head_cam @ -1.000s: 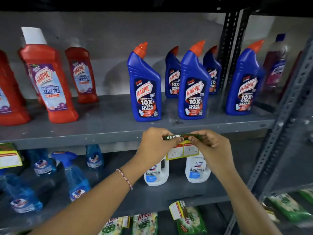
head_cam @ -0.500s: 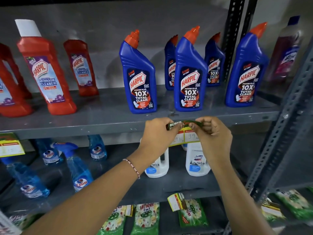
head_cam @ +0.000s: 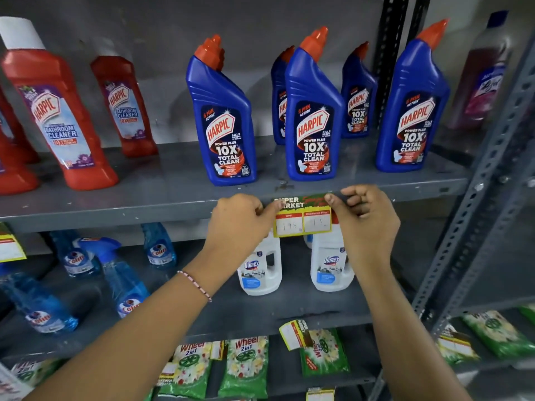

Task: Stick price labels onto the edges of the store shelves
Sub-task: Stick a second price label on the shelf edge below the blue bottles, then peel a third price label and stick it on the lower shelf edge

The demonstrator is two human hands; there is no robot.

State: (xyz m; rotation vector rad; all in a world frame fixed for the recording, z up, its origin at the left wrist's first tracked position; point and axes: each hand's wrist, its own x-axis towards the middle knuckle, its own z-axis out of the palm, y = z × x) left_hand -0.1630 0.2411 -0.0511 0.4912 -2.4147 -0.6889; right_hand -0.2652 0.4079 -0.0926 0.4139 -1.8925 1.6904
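Head view showed the left hand (head_cam: 237,224) and right hand (head_cam: 367,224) pinching a price label (head_cam: 302,218) by its upper corners, pressed against the shelf edge (head_cam: 115,209) below two blue bottles (head_cam: 223,123), grips closed on it.

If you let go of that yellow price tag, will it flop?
Probably. The price tag looks thin like paper, and its lower half hangs below the shelf edge unsupported. The left hand and right hand pinch only its top corners.
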